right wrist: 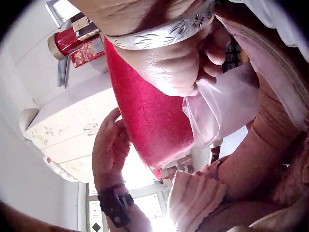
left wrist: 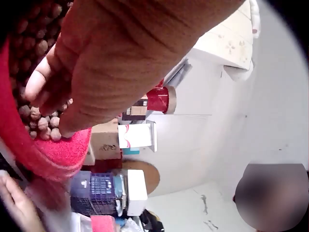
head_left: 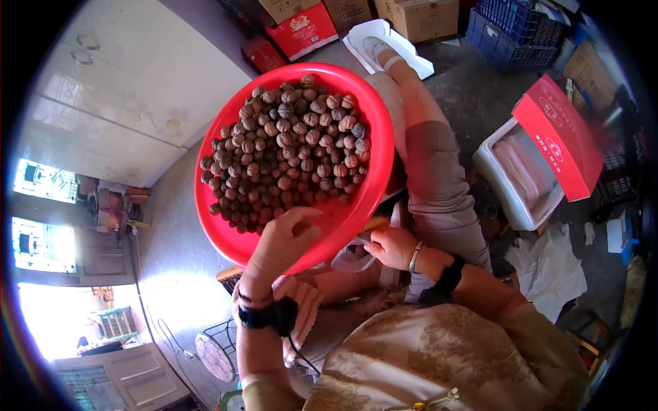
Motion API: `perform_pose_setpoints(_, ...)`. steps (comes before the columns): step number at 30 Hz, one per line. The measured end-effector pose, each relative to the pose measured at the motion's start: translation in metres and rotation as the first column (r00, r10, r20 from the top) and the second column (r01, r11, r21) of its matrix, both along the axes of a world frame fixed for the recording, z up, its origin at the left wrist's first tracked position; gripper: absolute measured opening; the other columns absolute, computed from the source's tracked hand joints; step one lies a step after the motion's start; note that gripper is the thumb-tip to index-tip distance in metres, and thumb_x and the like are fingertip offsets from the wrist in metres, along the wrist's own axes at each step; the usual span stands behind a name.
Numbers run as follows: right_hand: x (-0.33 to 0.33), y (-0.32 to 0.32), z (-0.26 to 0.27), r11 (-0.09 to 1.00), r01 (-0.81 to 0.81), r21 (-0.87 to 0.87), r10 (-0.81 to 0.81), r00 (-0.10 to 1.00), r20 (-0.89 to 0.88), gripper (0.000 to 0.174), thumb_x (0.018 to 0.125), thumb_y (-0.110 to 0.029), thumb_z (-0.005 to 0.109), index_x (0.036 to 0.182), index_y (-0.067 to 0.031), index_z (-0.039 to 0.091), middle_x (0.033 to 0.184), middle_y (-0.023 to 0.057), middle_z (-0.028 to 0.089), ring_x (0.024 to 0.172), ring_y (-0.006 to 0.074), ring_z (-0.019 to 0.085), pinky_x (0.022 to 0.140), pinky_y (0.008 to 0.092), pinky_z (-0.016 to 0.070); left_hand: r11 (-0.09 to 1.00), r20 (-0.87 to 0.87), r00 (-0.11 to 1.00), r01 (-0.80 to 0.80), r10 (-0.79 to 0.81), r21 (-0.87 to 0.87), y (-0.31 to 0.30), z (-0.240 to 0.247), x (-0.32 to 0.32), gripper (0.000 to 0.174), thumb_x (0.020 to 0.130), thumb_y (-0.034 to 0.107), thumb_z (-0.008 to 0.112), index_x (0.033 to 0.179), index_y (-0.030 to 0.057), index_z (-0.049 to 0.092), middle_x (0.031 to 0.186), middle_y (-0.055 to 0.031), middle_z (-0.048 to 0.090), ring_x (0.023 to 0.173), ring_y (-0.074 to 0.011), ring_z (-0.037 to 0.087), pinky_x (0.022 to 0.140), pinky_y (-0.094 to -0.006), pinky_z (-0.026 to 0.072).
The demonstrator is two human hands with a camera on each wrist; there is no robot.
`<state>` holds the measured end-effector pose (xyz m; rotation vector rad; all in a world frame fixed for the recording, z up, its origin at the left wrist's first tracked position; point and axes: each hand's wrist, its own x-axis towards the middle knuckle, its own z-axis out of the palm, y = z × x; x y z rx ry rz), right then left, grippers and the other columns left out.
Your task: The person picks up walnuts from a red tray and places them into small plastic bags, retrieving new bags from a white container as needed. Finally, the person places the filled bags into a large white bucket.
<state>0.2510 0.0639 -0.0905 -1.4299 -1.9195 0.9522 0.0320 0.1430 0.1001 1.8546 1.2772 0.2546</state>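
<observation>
A red basin full of brown walnuts lies in front of the person. Over its near edge hangs the left hand, its fingers loosely bent; in the left wrist view this hand is just above walnuts beside the red rim. No walnut shows in its fingers, though the palm is hidden. Outside the basin, below its right side, the right hand pinches the edge of a translucent plastic bag. The right wrist view shows that hand gripping the bag.
An open white box with a red lid stands at the right, near a crumpled white plastic bag. Blue crates and cartons are at the back. A round stool is at the lower left.
</observation>
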Motion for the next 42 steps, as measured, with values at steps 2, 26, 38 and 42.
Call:
perform_pose_setpoints(2,-0.001,0.000,0.001,1.000,0.010,-0.010,-0.010,1.000,0.012,0.032,0.086,-0.030,0.065,0.074,-0.0012,0.060,0.076,0.0201,0.063,0.074,0.0403,0.062,0.068,0.0497,0.0485,0.999,-0.012,0.999,0.040,-0.040,0.028,0.026,-0.019,-0.002,0.033,0.087,0.008,0.066,0.118,-0.0014,0.062,0.100,-0.0084,0.068,0.088,-0.0140,0.062,0.080,-0.0282,0.0514)
perform_pose_setpoints(26,0.000,0.000,0.002,0.998,-0.035,-0.043,0.038,0.996,0.079,0.034,0.089,-0.035,0.059,0.080,-0.0026,0.060,0.075,0.0193,0.064,0.073,0.0390,0.064,0.068,0.0499,0.0496,0.971,-0.318,0.938,0.189,-0.135,0.144,0.097,-0.126,0.000,0.041,0.079,0.018,0.073,0.114,0.0012,0.060,0.102,-0.0206,0.067,0.095,-0.0312,0.066,0.080,-0.0390,0.0516)
perform_pose_setpoints(38,0.000,0.001,0.005,0.997,-0.032,-0.067,0.037,0.996,0.081,0.033,0.089,-0.034,0.060,0.080,-0.0027,0.060,0.075,0.0193,0.064,0.074,0.0392,0.064,0.068,0.0497,0.0496,0.936,-0.072,0.937,0.331,-0.341,-0.124,0.116,-0.208,-0.041,0.043,0.074,0.023,0.073,0.110,0.0009,0.066,0.097,-0.0186,0.071,0.091,-0.0318,0.068,0.081,-0.0402,0.0530)
perform_pose_setpoints(42,0.001,0.001,0.006,0.994,-0.038,-0.100,0.048,0.994,0.103,0.032,0.089,-0.033,0.059,0.080,-0.0022,0.060,0.076,0.0197,0.064,0.075,0.0393,0.064,0.070,0.0492,0.0497,0.870,-0.119,0.908,0.338,-0.402,-0.359,0.105,-0.185,-0.030,0.038,0.083,0.017,0.068,0.120,0.0067,0.065,0.103,-0.0052,0.071,0.090,-0.0137,0.063,0.083,-0.0314,0.0513)
